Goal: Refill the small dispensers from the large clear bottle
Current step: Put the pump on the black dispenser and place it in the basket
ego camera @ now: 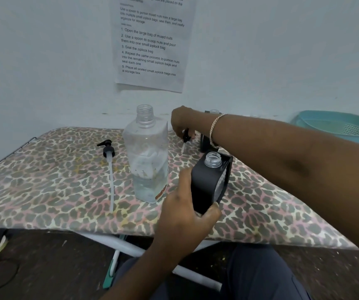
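The large clear bottle (pixel 147 156) stands uncapped in the middle of the leopard-print board, about a third full of clear liquid. My left hand (pixel 187 211) grips a small black dispenser (pixel 211 182) with an open clear neck, tilted just right of the bottle. My right hand (pixel 181 122) reaches across behind the bottle and pinches a small black pump head (pixel 186 137) with its white tube hanging down. A second black dispenser (pixel 206 141) stands behind my right wrist, mostly hidden. A long pump with a black head and white tube (pixel 110 167) lies left of the bottle.
The board (pixel 44 191) is narrow, with its near edge close to my lap and a metal rail at the far left. A teal plastic basket (pixel 338 126) sits at the far right. A printed sheet hangs on the wall behind.
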